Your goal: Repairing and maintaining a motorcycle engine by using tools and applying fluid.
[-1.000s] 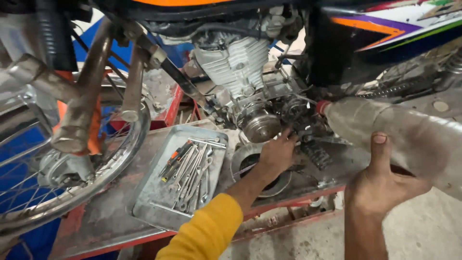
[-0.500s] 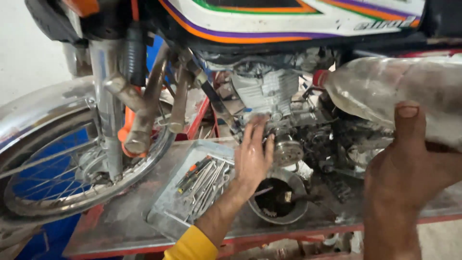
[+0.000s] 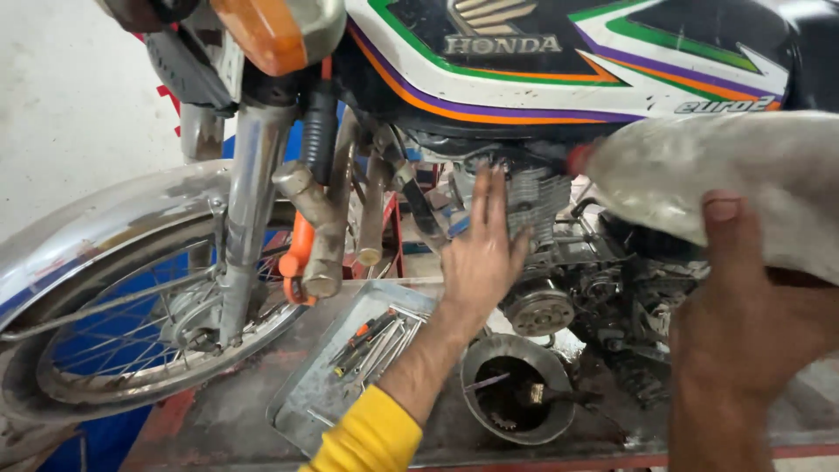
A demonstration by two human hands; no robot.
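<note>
Below the painted fuel tank (image 3: 559,61), the left hand (image 3: 481,253) reaches up from a yellow sleeve (image 3: 371,437), its forearm slanting up from the lower middle of the view. Its palm faces the machine and its fingers are spread flat and straight, fingertips up against the finned engine cylinder (image 3: 533,197); it grasps nothing. At the right edge the right hand (image 3: 743,323) rises from below and clasps the underside of a dusty grey exhaust pipe (image 3: 717,175), thumb pressed upright against the pipe's face while the other fingers wrap out of sight behind it. That pipe lies tilted across the upper right, its narrow reddish end just beside the cylinder. The tank is black with green, white, orange and purple stripes sweeping rearward, and carries silver lettering under a wing emblem, with smaller white script further back. An orange turn-signal lens (image 3: 253,31) sits at the top left above the chrome fork (image 3: 249,201). On the workbench (image 3: 218,411) rest a metal tray (image 3: 319,393) of tools and a round engine cover (image 3: 516,398), just beside the left forearm.
</note>
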